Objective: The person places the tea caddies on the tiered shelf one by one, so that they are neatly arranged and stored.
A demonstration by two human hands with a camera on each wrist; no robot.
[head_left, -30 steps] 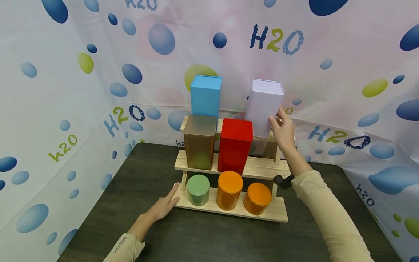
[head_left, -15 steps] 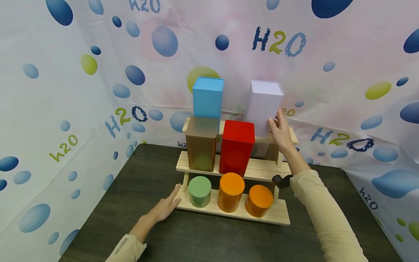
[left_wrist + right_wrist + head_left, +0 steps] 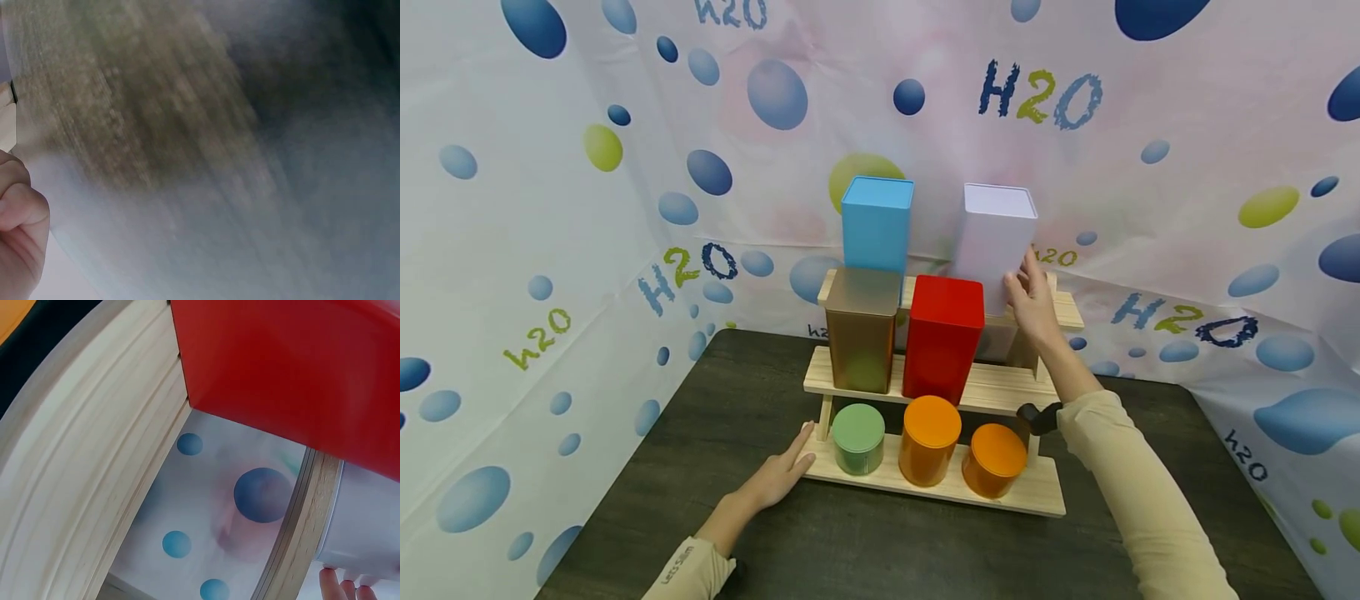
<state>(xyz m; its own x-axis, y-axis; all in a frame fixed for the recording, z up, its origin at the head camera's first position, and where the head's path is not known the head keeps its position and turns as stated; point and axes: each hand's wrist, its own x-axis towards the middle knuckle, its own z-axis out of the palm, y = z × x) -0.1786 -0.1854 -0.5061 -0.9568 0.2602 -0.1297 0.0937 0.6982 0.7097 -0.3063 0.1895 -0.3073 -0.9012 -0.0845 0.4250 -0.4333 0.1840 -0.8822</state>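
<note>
A tall pale lilac-white box (image 3: 992, 250) stands upright on the top shelf of a three-tier wooden rack (image 3: 1007, 383). My right hand (image 3: 1034, 302) touches its right side, fingers along that side and thumb at the front edge. In the right wrist view, fingertips (image 3: 329, 584) meet the box's side. My left hand (image 3: 775, 477) rests on the left end of the bottom shelf with its fingers stretched out. Only part of the left hand (image 3: 22, 225) shows in the blurred left wrist view. Part of the white box's base is hidden behind a red box (image 3: 943, 342).
A blue box (image 3: 877, 221) stands on the top shelf's left. A brown translucent box (image 3: 860, 342) is beside the red one. Below are a green round canister (image 3: 858, 437) and two orange ones (image 3: 929, 437). The rack stands on a dark table (image 3: 865, 550) before a patterned curtain.
Over the last half second the white box has moved a little left along the top shelf, with my right hand moving along against it. My left hand stays at the rack's left end.
</note>
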